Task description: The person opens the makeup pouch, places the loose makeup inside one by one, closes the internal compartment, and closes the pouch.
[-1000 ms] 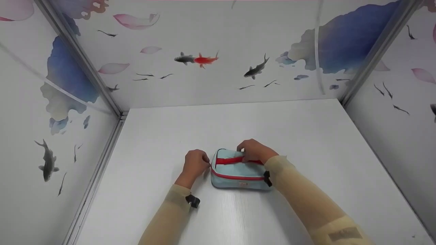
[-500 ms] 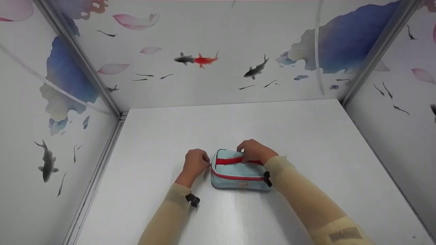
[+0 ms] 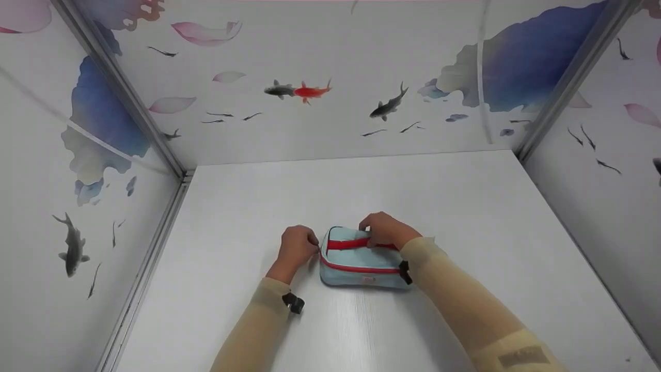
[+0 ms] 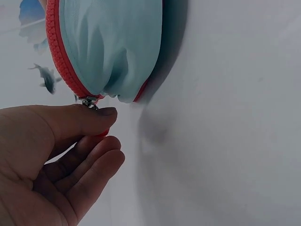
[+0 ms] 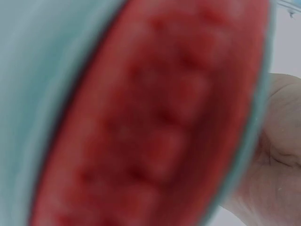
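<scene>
A light blue zippered pouch [image 3: 361, 279] with a red zipper [image 3: 356, 269] and a red strap handle [image 3: 347, 244] sits on the white table. At its left end, my left hand [image 3: 295, 250] pinches the zipper pull between thumb and finger. The left wrist view shows the metal slider [image 4: 89, 101] right above the thumb, with a bit of red pull tab [image 4: 104, 133] below it. My right hand [image 3: 384, 230] lies over the top at the right, its fingers curled round the strap handle. Close up, the red zipper teeth [image 5: 155, 113] fill the right wrist view and hide those fingers.
The white tabletop [image 3: 248, 196] is bounded by panels printed with fish and petals. A metal rail [image 3: 150, 268] runs along the left edge. Small black devices, such as the left wrist camera [image 3: 294, 303], are strapped to both wrists.
</scene>
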Tool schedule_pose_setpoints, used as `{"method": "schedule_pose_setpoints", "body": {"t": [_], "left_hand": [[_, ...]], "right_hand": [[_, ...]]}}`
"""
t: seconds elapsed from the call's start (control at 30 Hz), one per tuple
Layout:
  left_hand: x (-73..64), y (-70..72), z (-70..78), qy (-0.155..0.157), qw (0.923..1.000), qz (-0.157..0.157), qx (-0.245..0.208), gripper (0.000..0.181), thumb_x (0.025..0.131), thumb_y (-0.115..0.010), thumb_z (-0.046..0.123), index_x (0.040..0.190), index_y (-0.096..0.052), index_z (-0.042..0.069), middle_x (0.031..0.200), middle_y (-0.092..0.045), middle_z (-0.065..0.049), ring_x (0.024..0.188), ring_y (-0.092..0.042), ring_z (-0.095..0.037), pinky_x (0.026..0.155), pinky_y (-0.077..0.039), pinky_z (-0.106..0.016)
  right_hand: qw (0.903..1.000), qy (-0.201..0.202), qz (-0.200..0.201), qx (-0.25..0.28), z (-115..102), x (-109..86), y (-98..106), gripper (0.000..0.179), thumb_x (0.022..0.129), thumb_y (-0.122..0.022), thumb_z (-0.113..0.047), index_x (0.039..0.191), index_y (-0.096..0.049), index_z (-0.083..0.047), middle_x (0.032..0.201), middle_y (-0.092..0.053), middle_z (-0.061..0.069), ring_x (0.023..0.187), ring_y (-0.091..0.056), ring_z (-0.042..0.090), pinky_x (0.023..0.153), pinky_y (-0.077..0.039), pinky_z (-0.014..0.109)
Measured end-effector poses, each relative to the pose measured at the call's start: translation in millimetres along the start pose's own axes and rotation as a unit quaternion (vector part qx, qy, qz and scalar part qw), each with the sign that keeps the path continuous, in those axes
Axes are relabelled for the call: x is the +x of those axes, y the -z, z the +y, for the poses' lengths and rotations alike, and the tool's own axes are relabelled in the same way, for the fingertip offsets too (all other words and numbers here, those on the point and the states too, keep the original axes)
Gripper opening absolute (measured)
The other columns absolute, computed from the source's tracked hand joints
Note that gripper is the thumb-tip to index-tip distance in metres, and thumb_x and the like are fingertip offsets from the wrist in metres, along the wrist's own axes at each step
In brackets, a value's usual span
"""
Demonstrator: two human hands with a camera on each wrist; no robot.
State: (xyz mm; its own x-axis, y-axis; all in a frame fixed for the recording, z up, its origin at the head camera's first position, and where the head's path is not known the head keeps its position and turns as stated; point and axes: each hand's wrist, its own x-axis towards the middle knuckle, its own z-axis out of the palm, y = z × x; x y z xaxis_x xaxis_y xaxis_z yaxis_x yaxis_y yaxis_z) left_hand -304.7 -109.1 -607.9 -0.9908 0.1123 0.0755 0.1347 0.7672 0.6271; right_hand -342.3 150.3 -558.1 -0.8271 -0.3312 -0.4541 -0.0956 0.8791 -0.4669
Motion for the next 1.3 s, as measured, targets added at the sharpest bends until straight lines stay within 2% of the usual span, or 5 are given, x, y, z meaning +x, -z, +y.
{"method": "schedule_pose_setpoints", "body": {"t": [0.37, 0.67, 0.97, 1.2, 1.3], "left_hand": [[4.7, -1.0, 1.7, 0.028, 0.9995, -0.012, -0.004, 0.008, 0.086, -0.081, 0.004, 0.08, -0.08, 0.009, 0.08, -0.074, -0.005, 0.08, -0.063, -0.021, 0.074, -0.06, -0.037], [7.9, 0.9, -0.5, 0.025, 0.9996, -0.017, 0.003, 0.004, 0.086, -0.083, 0.004, 0.083, -0.08, 0.005, 0.082, -0.075, -0.006, 0.081, -0.065, -0.022, 0.077, -0.06, -0.039], [12.3, 0.8, -1.7, 0.0, 0.9999, -0.01, 0.012, 0.008, 0.083, -0.084, 0.004, 0.078, -0.08, 0.009, 0.078, -0.074, -0.003, 0.08, -0.065, -0.021, 0.074, -0.058, -0.038], [15.5, 0.8, -1.1, 0.001, 0.9998, -0.017, 0.01, 0.008, 0.083, -0.084, 0.004, 0.079, -0.08, 0.009, 0.077, -0.074, -0.004, 0.078, -0.063, -0.019, 0.073, -0.057, -0.036], [15.7, 1.9, 0.6, 0.008, 0.9997, -0.024, 0.005, 0.007, 0.084, -0.084, 0.004, 0.08, -0.08, 0.008, 0.078, -0.074, -0.004, 0.077, -0.063, -0.02, 0.073, -0.058, -0.037]], "right_hand": [[0.9998, -0.011, 0.006, 0.018, -3.3, -5.0, -0.5, 0.047, 0.096, -0.077, -0.009, 0.141, -0.068, -0.015, 0.14, -0.066, 0.012, 0.126, -0.061, 0.031, 0.114, -0.051, 0.053], [0.9997, -0.025, -0.006, 0.006, -11.6, -3.7, -0.2, 0.043, 0.097, -0.075, -0.007, 0.14, -0.069, -0.014, 0.139, -0.067, 0.013, 0.127, -0.061, 0.033, 0.115, -0.049, 0.054], [0.9995, 0.016, 0.004, -0.028, -5.8, -3.6, -1.1, 0.041, 0.098, -0.073, -0.006, 0.139, -0.069, -0.01, 0.142, -0.066, 0.013, 0.128, -0.06, 0.031, 0.116, -0.049, 0.052], [0.9999, -0.006, 0.004, 0.014, -3.4, -3.9, -2.2, 0.045, 0.099, -0.074, -0.009, 0.143, -0.067, -0.014, 0.144, -0.063, 0.012, 0.13, -0.059, 0.032, 0.116, -0.049, 0.054], [0.9999, -0.006, 0.002, 0.009, -3.1, -3.0, -2.0, 0.044, 0.099, -0.074, -0.009, 0.142, -0.068, -0.014, 0.143, -0.064, 0.012, 0.129, -0.059, 0.031, 0.116, -0.049, 0.054]]}}
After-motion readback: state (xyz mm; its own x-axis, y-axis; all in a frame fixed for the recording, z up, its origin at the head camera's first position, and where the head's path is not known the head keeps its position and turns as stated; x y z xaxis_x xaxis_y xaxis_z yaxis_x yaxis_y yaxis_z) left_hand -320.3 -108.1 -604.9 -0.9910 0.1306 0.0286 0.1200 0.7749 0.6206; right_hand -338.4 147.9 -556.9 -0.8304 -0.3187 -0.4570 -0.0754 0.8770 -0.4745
